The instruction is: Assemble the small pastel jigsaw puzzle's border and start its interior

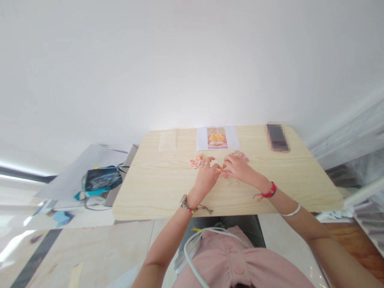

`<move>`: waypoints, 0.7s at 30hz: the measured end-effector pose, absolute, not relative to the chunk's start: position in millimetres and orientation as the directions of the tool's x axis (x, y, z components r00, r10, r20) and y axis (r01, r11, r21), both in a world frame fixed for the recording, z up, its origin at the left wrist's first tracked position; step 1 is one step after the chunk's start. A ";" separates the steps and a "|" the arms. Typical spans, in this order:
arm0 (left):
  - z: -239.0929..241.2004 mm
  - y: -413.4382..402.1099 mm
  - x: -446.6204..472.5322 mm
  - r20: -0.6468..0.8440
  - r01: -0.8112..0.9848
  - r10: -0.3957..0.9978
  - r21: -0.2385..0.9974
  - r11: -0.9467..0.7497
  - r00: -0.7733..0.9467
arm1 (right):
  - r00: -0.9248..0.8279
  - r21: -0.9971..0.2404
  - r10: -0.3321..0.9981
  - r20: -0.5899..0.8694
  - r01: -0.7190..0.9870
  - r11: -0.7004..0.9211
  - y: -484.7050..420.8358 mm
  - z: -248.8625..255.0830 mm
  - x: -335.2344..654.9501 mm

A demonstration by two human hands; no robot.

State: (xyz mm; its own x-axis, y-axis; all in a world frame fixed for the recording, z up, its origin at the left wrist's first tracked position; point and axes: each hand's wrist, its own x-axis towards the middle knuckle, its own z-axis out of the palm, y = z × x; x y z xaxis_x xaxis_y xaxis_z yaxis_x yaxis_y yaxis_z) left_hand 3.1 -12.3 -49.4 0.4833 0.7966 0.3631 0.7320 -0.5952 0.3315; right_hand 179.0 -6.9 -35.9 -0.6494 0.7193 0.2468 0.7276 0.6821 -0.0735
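Over the middle of the table, my left hand (207, 174) and my right hand (237, 170) meet fingertip to fingertip. Both pinch a small orange jigsaw puzzle piece (221, 170); whether it is one piece or two joined cannot be made out. A pile of pink and orange puzzle pieces (196, 161) lies just beyond my left hand. Another pile of pinkish-purple pieces (242, 155) sits behind my right hand, partly hidden by it. A few pale loose pieces (232, 182) lie on the wood below my fingers.
A printed sheet with a yellow pumpkin-like picture (217, 138) lies at the back of the wooden table (159, 192). Left of it is a pale, flat sheet (167, 140), and a phone (277, 137) at the back right. A dark bag with cables (103, 179) sits beyond the left edge.
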 end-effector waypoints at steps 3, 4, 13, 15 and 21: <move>-49.3 -12.1 -22.0 0.389 0.785 0.823 0.307 -0.539 0.413 | -0.700 -0.050 0.673 0.240 0.683 0.729 6.6 -34.2 150.8; -49.9 -11.4 -31.2 0.392 0.804 0.836 0.304 -0.511 0.383 | -0.721 -0.038 0.652 0.236 0.664 0.747 12.1 -34.4 140.0; -64.0 10.1 -83.4 0.389 0.907 0.907 0.301 -0.293 0.164 | -0.753 0.032 0.640 0.155 0.651 0.758 52.1 -41.1 71.9; -66.2 11.3 -85.9 0.400 0.908 0.905 0.312 -0.281 0.143 | -0.732 0.044 0.663 0.153 0.676 0.736 53.8 -41.3 68.8; -65.2 -6.9 -80.5 0.406 0.889 0.898 0.330 -0.318 0.170 | -0.672 -0.009 0.714 0.195 0.727 0.686 39.8 -40.9 86.2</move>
State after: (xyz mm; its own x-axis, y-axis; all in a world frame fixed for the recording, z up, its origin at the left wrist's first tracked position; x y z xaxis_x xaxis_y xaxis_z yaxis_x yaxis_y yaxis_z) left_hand -80.5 -6.9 -65.2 0.1704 0.8980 0.4056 0.8890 -0.3176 0.3299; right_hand 86.2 39.8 -40.9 -0.6718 0.7145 0.1954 0.7272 0.6863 -0.0092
